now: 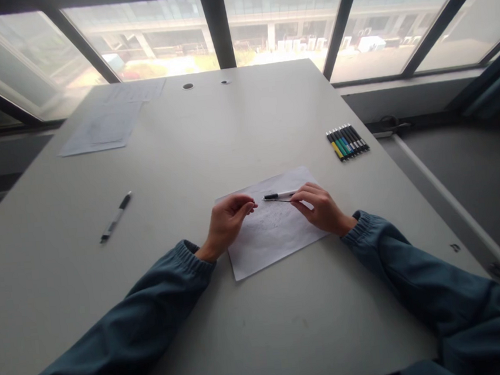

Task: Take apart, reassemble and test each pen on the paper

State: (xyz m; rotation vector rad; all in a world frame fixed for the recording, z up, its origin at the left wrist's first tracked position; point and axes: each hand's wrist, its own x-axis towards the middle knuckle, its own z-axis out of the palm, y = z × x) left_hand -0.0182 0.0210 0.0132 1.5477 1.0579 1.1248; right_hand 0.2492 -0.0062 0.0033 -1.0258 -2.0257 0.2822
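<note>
Over a sheet of white paper [273,244] with faint scribbles, both my hands are raised close together. My right hand [320,207] pinches a thin dark pen refill [278,201], its tip pointing left. Between the thumb and forefinger of my left hand [230,219] is a small dark piece, too small to name. Behind the refill lies a pen barrel [279,194], white with a dark grip; my right fingers partly cover its right end.
A row of several pens [347,143] with coloured and dark barrels lies at the right. To the left is a single black and white pen [117,218]. Printed sheets [98,128] rest at the far left, and two round holes pierce the far tabletop [235,130].
</note>
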